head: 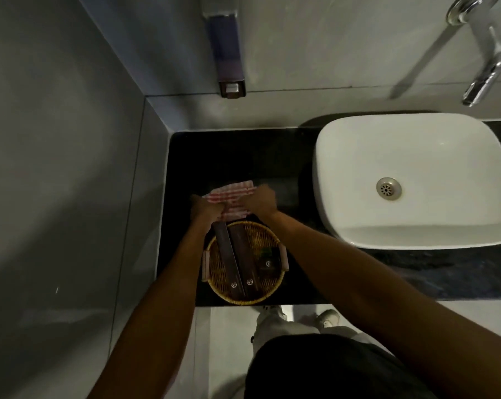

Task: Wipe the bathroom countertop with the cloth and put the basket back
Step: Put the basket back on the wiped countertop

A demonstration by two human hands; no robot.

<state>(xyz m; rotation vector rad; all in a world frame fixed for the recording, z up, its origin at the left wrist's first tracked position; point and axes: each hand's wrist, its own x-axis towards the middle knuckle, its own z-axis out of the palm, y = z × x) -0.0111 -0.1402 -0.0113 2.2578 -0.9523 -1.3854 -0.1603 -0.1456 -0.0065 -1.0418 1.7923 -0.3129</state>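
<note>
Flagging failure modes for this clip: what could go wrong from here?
1. Both forearms reach over the round woven wicker basket, which sits near the black countertop's front edge; a pull back could nudge it off.
2. The left hand and right hand bunch the red-and-white checked cloth against the basket, so the counter beneath it probably goes unwiped.

The black countertop (272, 156) carries three things. A white basin (410, 180) sits at its right. Left of the basin, a round wicker basket (245, 295) stands at the front edge, and a red-checked cloth (234, 194) lies just behind the basket.
</note>
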